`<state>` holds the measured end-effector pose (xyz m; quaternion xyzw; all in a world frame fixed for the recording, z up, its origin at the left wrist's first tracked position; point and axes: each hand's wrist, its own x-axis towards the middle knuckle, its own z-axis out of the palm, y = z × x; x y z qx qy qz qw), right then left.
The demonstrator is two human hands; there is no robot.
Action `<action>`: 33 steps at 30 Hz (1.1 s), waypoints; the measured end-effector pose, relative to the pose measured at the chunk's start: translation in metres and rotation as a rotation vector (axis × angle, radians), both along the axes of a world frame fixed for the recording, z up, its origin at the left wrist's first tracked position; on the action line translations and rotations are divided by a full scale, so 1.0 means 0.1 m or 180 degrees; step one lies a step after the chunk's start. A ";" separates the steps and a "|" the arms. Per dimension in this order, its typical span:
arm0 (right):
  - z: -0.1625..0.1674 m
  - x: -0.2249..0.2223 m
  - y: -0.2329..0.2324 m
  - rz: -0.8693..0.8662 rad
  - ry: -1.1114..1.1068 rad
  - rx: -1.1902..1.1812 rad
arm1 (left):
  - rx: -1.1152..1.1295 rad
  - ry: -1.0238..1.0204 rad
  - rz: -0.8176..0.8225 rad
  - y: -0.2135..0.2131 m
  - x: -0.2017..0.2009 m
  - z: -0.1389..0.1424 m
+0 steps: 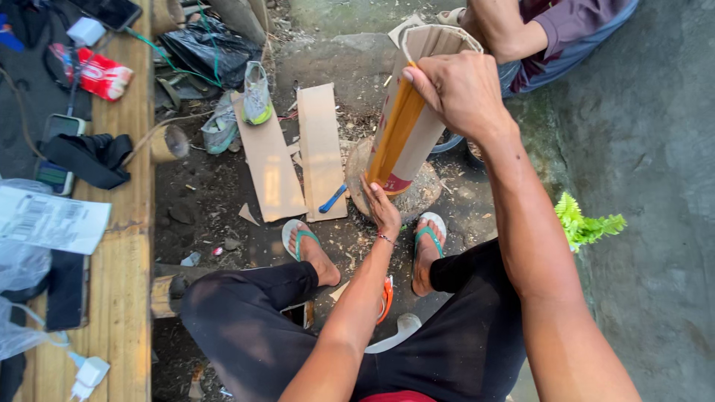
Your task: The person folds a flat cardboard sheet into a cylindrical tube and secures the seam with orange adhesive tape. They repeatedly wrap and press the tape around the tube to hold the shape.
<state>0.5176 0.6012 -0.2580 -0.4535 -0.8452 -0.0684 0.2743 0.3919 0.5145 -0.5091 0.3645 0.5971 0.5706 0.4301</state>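
Gripping rolled cardboard (pixel 408 119) upright, right hand (pixel 456 91) atop, left hand (pixel 383 209) below

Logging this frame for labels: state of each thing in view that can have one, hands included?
left hand: gripping the bottom of the cardboard
right hand: gripping the top edge
folded cardboard: upright on the wood stump, tilted, folded into a tube
flat cardboard strips: lying flat on the ground
blue-handled tool: lying on a strip, not held
phone: on the wooden bench, cable plugged in
flip-flops: worn on both feet
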 end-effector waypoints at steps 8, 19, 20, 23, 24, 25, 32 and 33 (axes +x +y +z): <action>0.09 -0.08 -0.09 -0.0019 -0.0080 0.0174 | 0.0148 0.0722 -0.0243 0.16 -0.41 0.14; 0.11 -0.06 -0.08 -0.0145 -0.0012 0.0009 | 0.2246 0.1219 -0.0570 0.64 -0.07 1.28; 0.11 -0.04 -0.09 -0.0203 -0.0013 -0.0022 | 0.2175 0.1208 -0.0441 0.58 -0.07 1.13; 0.11 -0.02 -0.13 -0.0224 -0.0068 -0.0050 | 0.2075 0.1418 0.0039 0.39 -0.07 0.63; 0.12 -0.03 -0.14 -0.0191 -0.0093 -0.0028 | 0.1993 0.1460 0.0070 0.39 -0.05 0.49; 0.12 -0.06 -0.15 -0.0141 -0.0110 0.0046 | 0.1908 0.1514 0.0094 0.40 -0.05 0.36; 0.26 -0.25 -0.23 -0.0168 -0.0154 0.0158 | 0.0548 0.1125 -0.0382 0.13 -0.30 0.02; 0.28 -0.25 -0.26 -0.0207 -0.0136 0.0151 | 0.0328 0.1063 -0.0605 0.08 -0.34 0.03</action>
